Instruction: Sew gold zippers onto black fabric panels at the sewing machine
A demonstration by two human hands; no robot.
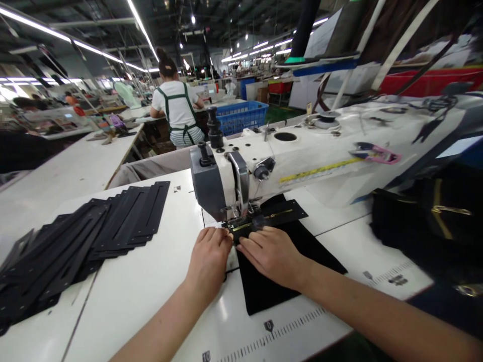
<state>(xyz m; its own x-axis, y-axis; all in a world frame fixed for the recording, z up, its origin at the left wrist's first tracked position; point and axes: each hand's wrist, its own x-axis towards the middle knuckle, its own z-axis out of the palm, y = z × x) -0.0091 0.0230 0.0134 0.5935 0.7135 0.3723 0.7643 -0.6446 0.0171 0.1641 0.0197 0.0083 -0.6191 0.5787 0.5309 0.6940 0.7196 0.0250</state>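
A black fabric piece [269, 281] lies on the white table under the head of a sewing machine [222, 176]. A gold zipper [238, 227] runs across it by the presser foot, and a black slotted strip [289, 212] extends to the right. My left hand [211, 254] pinches the work's left edge just in front of the needle area. Pressed on the black work beside the zipper is my right hand [269, 254], its fingers bent together. The two hands' fingertips are close to each other, and the needle point is hidden.
Many black slotted strips [128, 218] lie overlapped at the left. Dark fabric with gold zippers [426, 221] is heaped at the right. Pink-handled snips [377, 153] rest on the machine arm. Behind stand a blue basket [243, 116] and a person in an apron [175, 108].
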